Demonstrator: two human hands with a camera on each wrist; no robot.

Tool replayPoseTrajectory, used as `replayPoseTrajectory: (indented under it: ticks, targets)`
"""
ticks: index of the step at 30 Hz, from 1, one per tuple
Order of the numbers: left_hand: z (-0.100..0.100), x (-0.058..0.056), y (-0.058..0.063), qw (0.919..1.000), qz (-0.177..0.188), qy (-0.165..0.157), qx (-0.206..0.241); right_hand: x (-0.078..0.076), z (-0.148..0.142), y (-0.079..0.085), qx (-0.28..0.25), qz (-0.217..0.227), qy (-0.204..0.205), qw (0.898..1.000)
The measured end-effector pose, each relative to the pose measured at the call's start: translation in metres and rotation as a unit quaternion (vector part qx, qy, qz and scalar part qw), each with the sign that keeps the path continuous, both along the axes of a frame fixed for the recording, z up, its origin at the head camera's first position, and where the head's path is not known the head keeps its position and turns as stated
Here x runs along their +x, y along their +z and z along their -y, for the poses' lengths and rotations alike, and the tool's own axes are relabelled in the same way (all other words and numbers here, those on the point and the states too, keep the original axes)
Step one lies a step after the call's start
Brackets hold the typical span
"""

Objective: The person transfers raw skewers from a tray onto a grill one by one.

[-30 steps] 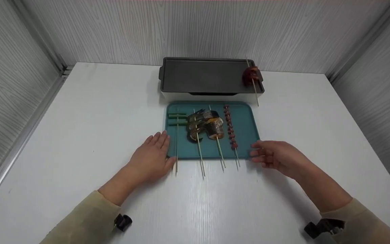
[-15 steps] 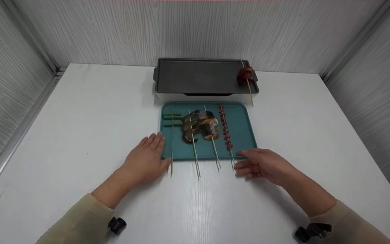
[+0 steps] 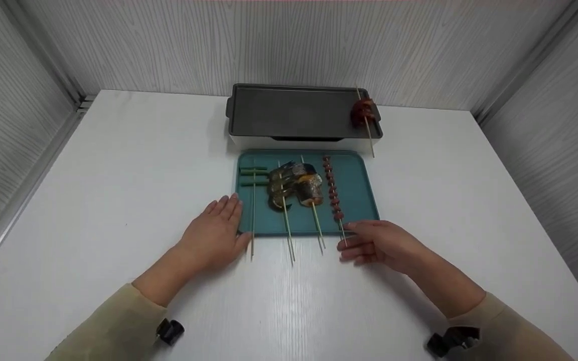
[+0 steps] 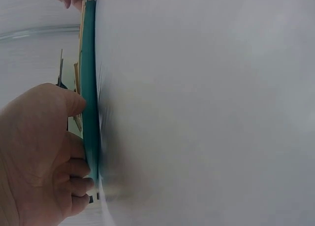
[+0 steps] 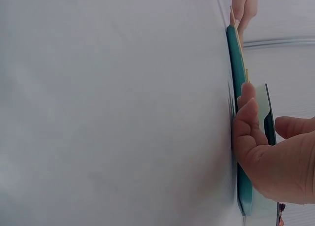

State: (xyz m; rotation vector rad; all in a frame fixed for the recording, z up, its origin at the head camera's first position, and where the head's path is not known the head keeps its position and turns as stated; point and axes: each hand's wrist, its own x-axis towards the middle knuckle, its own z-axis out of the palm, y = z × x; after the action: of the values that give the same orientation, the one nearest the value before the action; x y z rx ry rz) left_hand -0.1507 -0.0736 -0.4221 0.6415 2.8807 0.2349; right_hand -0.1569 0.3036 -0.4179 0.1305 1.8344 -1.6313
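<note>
In the head view, a teal tray (image 3: 357,195) carries several skewers with their sticks over its front edge. My left hand (image 3: 211,233) rests with straight fingers on the tray's left front corner, beside the skewer of green vegetable pieces (image 3: 254,183). My right hand (image 3: 382,243) is at the front right, its fingers under the stick ends of the skewer of small red pieces (image 3: 335,201). In the right wrist view the thumb (image 5: 294,127) stands apart from the loosely bent fingers. A dark, glossy skewer (image 3: 279,193) and a fish-chunk skewer (image 3: 310,193) lie in between.
Behind the tray stands a white-based griddle with a black plate (image 3: 294,110). A dark red food skewer (image 3: 363,113) lies across its right end, stick hanging over the front. The white table (image 3: 118,175) is bounded by grey panels (image 3: 299,45) at the back and sides.
My right hand has moved left from the tray's right front corner to the stick of the red-piece skewer. My left hand stays at the tray's corner. The head view has shifted slightly.
</note>
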Motion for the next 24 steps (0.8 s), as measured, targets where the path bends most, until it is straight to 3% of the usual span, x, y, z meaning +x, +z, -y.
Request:
replayPoseTrajectory:
  ticks: [24]
  targets:
    - [0.0019, -0.0008, -0.0032, 1.0000, -0.004, -0.001, 0.000, 0.0028, -0.0008, 0.0035, -0.001, -0.041, -0.035, 0.999]
